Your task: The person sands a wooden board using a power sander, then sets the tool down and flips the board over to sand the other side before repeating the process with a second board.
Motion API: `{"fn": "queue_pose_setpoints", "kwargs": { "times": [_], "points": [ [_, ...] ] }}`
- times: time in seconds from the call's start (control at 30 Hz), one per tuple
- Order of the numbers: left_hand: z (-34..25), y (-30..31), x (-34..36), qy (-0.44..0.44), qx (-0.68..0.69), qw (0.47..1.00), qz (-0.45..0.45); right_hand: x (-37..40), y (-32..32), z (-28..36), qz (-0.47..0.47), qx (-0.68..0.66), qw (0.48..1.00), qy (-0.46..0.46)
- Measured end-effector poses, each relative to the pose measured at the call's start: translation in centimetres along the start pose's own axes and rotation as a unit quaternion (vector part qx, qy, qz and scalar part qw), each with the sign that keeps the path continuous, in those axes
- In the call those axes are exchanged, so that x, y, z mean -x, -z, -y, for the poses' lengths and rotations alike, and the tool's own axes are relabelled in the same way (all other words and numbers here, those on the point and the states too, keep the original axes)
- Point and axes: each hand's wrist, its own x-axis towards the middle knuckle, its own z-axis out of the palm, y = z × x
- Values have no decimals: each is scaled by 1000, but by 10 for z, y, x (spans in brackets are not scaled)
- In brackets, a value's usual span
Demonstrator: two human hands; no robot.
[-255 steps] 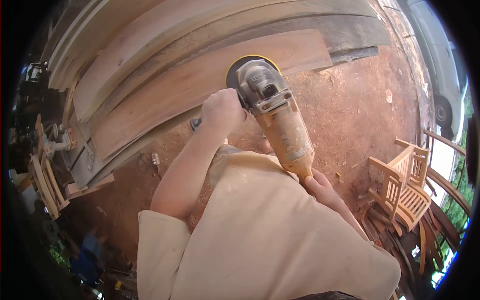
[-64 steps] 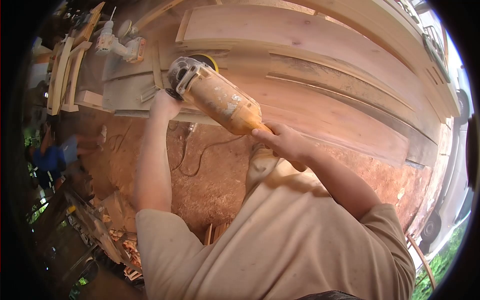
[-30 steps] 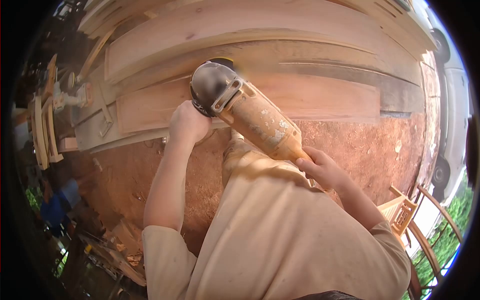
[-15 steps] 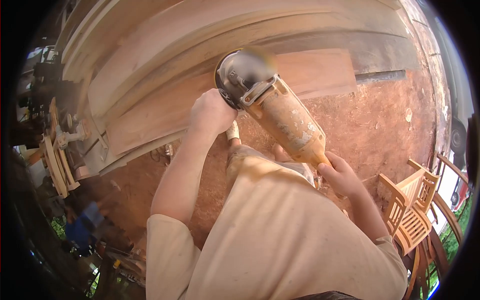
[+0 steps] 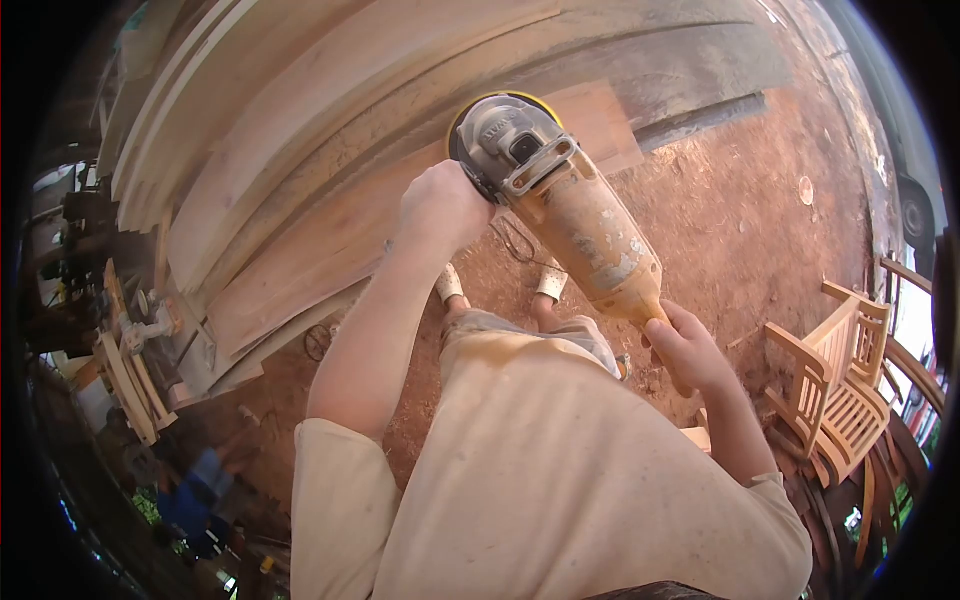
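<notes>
A large, worn yellow angle grinder [image 5: 590, 235] with chipped paint slants across the view in front of my body. My left hand [image 5: 447, 205] is closed at the side of its metal head, where a side handle would be covered by the fingers. Around the narrow rear handle my right hand [image 5: 685, 345] is wrapped. The yellow-edged disc [image 5: 535, 99] shows at the far end of the head, overlapping a reddish wooden board [image 5: 330, 235] that lies along the front of the stacked planks.
Long wooden planks [image 5: 300, 110] are stacked ahead and to the left. Slatted wooden chairs [image 5: 840, 390] stand at the right on reddish dirt ground [image 5: 730, 220]. A dark cord [image 5: 515, 240] lies near my feet. A blurred person in blue [image 5: 195, 495] is at lower left.
The view has shifted, so the planks sit further left and both feet now show. The grinder appears slightly further right and lower against my body, both hands still on it.
</notes>
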Motion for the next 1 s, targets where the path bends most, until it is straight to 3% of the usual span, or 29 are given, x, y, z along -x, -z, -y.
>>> {"fn": "queue_pose_setpoints", "kwargs": {
  "times": [0.37,0.57,0.67,0.83,1.0],
  "points": [
    [-144,-20,-36,-108,4,993,-36,20,99,-33,-91,-80,992,35],
    [-180,-26,-52,-183,-2,982,-57,17,99,-56,-148,-154,976,32],
    [-183,-46,-60,-180,-63,969,-154,14,79,-60,-153,-194,969,27],
    [-114,-32,-41,-130,-37,983,-126,7,41,-48,-95,-169,980,32],
    [22,-10,-16,-16,34,992,-119,-10,-44,0,-36,-111,993,1]
  ]
}}
